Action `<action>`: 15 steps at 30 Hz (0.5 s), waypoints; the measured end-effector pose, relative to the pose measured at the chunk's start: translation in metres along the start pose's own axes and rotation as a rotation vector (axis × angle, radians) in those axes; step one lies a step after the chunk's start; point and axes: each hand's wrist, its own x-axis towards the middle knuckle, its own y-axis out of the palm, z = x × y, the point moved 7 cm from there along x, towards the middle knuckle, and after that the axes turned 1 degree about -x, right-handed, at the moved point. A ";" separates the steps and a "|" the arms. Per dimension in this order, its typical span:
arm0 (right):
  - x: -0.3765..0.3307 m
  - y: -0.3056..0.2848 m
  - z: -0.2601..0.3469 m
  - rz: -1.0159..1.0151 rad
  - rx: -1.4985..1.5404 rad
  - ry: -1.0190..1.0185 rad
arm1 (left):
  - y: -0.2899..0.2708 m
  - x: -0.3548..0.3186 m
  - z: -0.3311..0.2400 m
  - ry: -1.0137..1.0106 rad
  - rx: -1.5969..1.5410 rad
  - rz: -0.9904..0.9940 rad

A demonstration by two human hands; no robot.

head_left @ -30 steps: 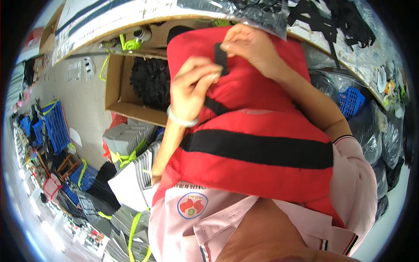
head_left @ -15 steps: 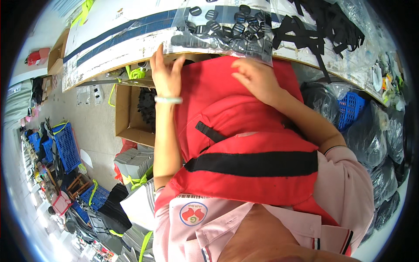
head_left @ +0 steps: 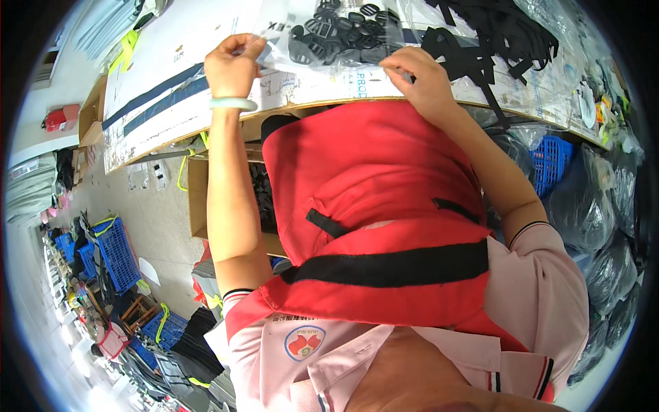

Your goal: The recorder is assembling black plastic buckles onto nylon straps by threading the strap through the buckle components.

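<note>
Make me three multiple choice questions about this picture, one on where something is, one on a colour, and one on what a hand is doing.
1. Where does the clear bag of black buckles lie?
A. On the worktable
B. On the floor
C. Inside the blue crate

2. What colour is the strap across the red vest?
A. Yellow
B. Black
C. White

3. What is the left hand doing?
A. Hanging by the person's side
B. Resting flat on the vest
C. Pinching the edge of the clear bag

Answers:
1 A: the bag rests on the worktable, next to a pile of black webbing.
2 B: the strap running across the vest is black.
3 C: the left hand's fingertips close on the bag's edge, while the right hand rests at the table edge by the bag.
</note>
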 end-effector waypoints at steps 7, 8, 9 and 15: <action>-0.029 0.023 -0.015 0.059 0.021 0.035 | 0.009 -0.031 -0.015 0.434 0.688 -0.087; -0.031 0.026 -0.017 0.070 0.039 0.048 | 0.027 -0.036 -0.026 0.522 0.582 -0.054; -0.031 0.026 -0.017 0.073 0.041 0.043 | 0.049 -0.037 -0.032 0.554 0.496 0.054; -0.027 0.034 -0.014 0.117 0.095 0.070 | 0.116 0.017 0.034 0.130 0.837 0.114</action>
